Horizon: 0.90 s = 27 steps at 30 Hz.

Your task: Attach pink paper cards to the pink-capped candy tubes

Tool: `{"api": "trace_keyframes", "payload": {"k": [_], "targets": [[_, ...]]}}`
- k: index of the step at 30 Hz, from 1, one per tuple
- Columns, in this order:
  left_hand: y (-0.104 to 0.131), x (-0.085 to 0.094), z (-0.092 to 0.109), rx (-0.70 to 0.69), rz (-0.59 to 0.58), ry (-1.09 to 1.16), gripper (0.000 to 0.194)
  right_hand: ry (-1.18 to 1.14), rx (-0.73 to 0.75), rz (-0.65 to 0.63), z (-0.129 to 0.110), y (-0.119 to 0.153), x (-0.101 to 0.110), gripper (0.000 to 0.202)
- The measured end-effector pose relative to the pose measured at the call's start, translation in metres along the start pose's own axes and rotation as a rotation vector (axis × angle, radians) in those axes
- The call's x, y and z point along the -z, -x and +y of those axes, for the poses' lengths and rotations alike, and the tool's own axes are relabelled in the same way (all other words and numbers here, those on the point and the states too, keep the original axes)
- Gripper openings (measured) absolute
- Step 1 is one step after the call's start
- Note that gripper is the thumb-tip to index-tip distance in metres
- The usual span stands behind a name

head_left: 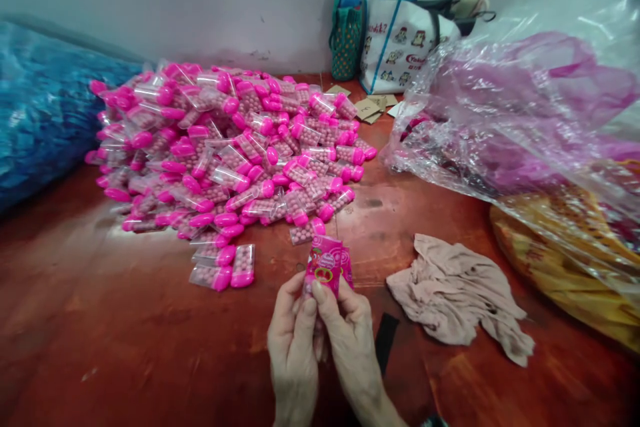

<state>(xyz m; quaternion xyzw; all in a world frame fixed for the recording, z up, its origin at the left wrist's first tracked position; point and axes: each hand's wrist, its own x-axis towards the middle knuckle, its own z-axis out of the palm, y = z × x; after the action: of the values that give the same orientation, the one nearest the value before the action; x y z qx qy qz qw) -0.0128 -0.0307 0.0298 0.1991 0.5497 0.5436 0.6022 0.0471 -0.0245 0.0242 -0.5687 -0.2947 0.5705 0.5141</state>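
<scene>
In front of me, both hands meet at a small pink printed sleeve (325, 263). The thumb of my right hand (353, 340) presses on its front. My left hand (295, 340) grips its lower left edge, fingers closed. Behind it, a second pink printed piece (346, 265) sticks out by my right fingers. Whether a container sits inside the sleeve is hidden by my fingers. Just beyond lies a big heap of clear candy containers (230, 160) with pink caps, filled with small pink balls. One container (243, 265) stands apart at the heap's near edge.
A crumpled beige cloth (455, 290) and a black strip (386, 340) lie to the right. Behind them are clear plastic wrapping (450, 127) and a yellow bag (550, 240). A blue plastic sack (45, 113) is at left. Bags (395, 47) and cardboard pieces (367, 109) sit by the wall.
</scene>
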Motion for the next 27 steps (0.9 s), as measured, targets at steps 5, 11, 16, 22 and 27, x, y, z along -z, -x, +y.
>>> {"api": "trace_keyframes", "payload": {"k": [5, 11, 16, 22, 27], "targets": [[0.009, 0.003, -0.004, -0.103, 0.116, -0.096, 0.030, -0.017, 0.020, -0.051, 0.013, 0.010, -0.011, 0.025], [-0.009, 0.031, 0.013, -0.066, -0.162, -0.360, 0.034, 0.065, 0.034, -0.079, 0.001, 0.005, 0.003, 0.023], [-0.018, 0.043, 0.029, -0.108, -0.165, -0.322, 0.026, -0.060, -0.083, -0.352, -0.010, 0.010, 0.006, 0.030], [-0.014, 0.024, 0.030, 0.174, -0.138, 0.068, 0.036, -0.129, -0.206, -0.463, -0.004, 0.016, 0.003, 0.031], [-0.019, 0.020, 0.027, 0.094, -0.181, 0.121, 0.027, 0.079, -0.114, -0.369, -0.009, 0.020, 0.004, 0.027]]}}
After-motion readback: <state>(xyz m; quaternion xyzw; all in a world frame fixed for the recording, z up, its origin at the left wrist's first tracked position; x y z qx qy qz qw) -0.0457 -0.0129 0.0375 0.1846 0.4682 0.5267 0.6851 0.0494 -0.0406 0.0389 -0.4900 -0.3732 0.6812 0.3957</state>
